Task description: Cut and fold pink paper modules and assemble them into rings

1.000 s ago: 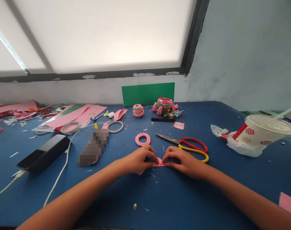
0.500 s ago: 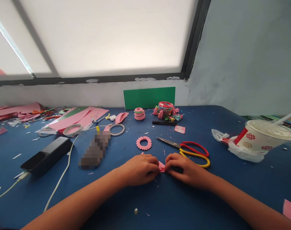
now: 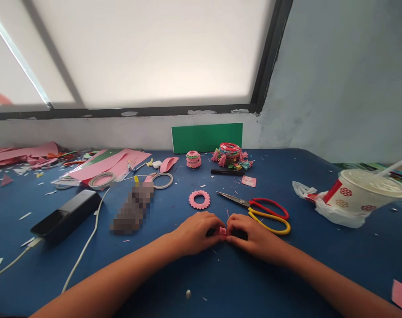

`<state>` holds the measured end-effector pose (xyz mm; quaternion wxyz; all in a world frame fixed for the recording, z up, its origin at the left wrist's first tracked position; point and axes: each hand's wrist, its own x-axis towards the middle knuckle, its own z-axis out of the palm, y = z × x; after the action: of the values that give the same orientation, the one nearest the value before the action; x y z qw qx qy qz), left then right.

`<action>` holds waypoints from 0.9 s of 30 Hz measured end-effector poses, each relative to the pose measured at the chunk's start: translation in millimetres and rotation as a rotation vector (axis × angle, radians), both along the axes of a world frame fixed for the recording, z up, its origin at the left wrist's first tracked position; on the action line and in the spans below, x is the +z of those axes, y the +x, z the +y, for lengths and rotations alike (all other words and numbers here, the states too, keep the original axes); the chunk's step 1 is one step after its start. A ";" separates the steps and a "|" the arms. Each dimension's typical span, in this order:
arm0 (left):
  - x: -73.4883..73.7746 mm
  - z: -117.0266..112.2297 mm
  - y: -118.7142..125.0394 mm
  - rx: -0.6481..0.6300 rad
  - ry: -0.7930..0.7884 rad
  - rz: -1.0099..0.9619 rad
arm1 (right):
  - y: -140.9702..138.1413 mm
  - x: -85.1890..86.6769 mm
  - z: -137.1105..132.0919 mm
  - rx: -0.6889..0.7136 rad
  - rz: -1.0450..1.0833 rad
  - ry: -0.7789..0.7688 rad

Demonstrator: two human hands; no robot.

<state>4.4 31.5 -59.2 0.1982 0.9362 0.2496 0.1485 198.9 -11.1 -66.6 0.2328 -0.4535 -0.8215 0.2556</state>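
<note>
Head view, blue table (image 3: pixel 237 287): beneath the grip and out on all sides of it, with paper scraps strewn far to the left.
Window (image 3: pixel 154 53): beyond the grip, past the far table edge, pale and bright.
Pink sheets (image 3: pixel 104 165): far side, left of the grip, overlapping one another.
Green board (image 3: pixel 207 138): straight beyond the grip, standing against the wall.
Cup (image 3: pixel 356 190): well to the right of the grip, with lid and straw, white plastic about its lower part.
Left hand (image 3: pixel 199 232): thumb and fingertips closed on the left part of the pink paper piece.
Right hand (image 3: pixel 255 236): thumb and fingertips pinching the same piece from the right, fingertips just beside the left ones.
Black device (image 3: pixel 66 216): well left of the grip, a cable at its near end.
Scissors (image 3: pixel 249 204): just beyond the right hand, blades pointing left, handles red and yellow.
Larger ring stack (image 3: pixel 230 154): well beyond the grip, multicoloured.
Smaller ring stack (image 3: pixel 193 160): left of the larger one.
Pink ring (image 3: pixel 200 206): just beyond the left hand, toothed, flat.
Pink paper piece (image 3: pixel 222 232): between both hands' fingertips, mostly hidden; its folds cannot be made out.
</note>
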 end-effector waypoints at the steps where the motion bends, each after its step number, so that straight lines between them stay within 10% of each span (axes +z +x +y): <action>1: -0.7 0.6 0.9 -0.022 -0.004 -0.006 | -0.4 0.7 0.4 -0.010 0.007 -0.018; 17: -5.4 4.9 2.8 0.089 -0.083 -0.030 | -8.1 -9.2 1.0 -0.079 -0.191 0.188; 27: -4.3 2.5 1.3 0.156 -0.144 -0.080 | -4.0 -5.0 -0.2 -0.089 -0.014 0.061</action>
<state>5.7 34.0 -63.4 0.2624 0.8907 0.3234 0.1822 194.9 -11.3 -71.7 0.2519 -0.4842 -0.8094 0.2167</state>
